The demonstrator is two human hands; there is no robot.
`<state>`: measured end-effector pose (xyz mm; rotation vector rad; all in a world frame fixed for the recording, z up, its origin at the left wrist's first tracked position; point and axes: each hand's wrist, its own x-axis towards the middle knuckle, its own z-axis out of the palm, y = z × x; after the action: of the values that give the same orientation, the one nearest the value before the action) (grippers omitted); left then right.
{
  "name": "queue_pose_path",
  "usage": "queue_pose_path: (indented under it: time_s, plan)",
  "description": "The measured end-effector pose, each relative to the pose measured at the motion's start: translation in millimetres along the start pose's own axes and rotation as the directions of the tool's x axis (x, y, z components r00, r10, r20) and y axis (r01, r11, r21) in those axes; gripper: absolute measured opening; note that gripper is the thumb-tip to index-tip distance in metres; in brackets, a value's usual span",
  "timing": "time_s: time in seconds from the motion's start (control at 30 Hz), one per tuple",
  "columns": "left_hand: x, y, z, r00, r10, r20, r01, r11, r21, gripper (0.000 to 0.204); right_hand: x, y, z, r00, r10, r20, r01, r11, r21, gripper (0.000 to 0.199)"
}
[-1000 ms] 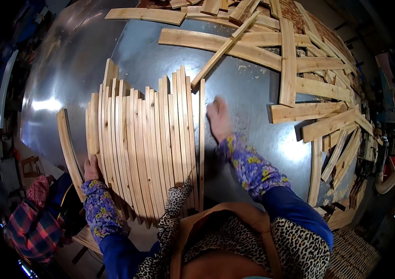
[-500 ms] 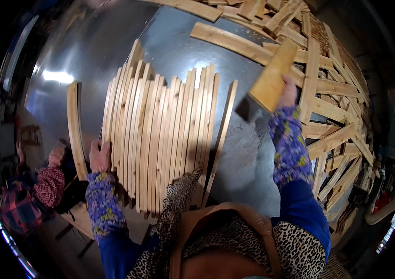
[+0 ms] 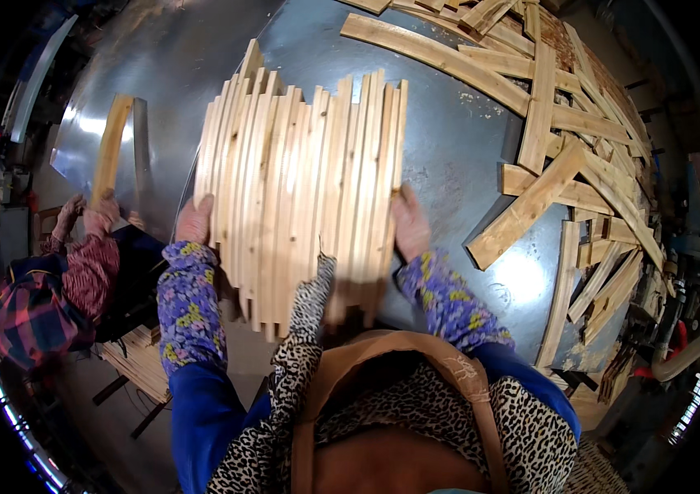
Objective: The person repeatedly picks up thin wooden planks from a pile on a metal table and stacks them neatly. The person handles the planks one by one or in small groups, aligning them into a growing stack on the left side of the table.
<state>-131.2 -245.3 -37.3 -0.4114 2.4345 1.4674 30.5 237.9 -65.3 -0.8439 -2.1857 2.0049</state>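
A row of pale wooden slats (image 3: pixel 284 198) stands on edge, packed side by side, its ends uneven, reaching past the table's near edge. Against the left side of the row my left hand (image 3: pixel 195 221) is pressed, gripping the outermost slat. My right hand (image 3: pixel 410 222) bears on the right side, so the row is held between both hands; some fingertips are hidden. A leopard-print cloth end (image 3: pixel 310 300) from my clothing hangs over the near part of the slats.
Loose boards (image 3: pixel 543 107) lie crisscrossed in a pile on the right of the metal table (image 3: pixel 457 148). One board (image 3: pixel 527 206) rests askew at the pile's edge. At the left, another person (image 3: pixel 90 272) holds a single slat (image 3: pixel 111 144). Below that person lies a stack of slats (image 3: pixel 140 362).
My right hand has let go of a board at the pile and moved left to the row. The separate slat on the right now sits against the row. The other person has grasped the left slat.
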Motion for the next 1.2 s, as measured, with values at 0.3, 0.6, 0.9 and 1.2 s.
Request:
queue_pose_path:
  time_s: [0.3, 0.6, 0.9, 1.2]
  plan:
    - [-122.1, -13.2, 62.5, 0.976, 0.003, 0.218, -0.012, 0.999, 0.042, 0.055, 132.9, 1.7, -108.1, 0.998, -0.026, 0.055, 0.017, 0.988, 0.151, 0.061]
    - [-83.3, 21.0, 126.3, 0.909, -0.206, 0.361, 0.406, 0.253, -0.878, 0.068, 148.7, 9.3, -94.1, 0.941, 0.185, 0.284, -0.316, 0.783, 0.536, 0.067]
    - [-54.3, 48.9, 89.6, 0.925, 0.365, -0.106, -0.359, 0.746, -0.56, 0.058, 115.3, -116.3, -94.7, 0.822, -0.062, 0.566, -0.398, 0.648, 0.65, 0.067]
    - [-17.7, 278.5, -71.6, 0.737, 0.644, -0.207, -0.479, 0.281, -0.832, 0.065, 103.7, -324.3, -83.5, 0.824, -0.49, 0.285, 0.169, 0.692, 0.701, 0.076]
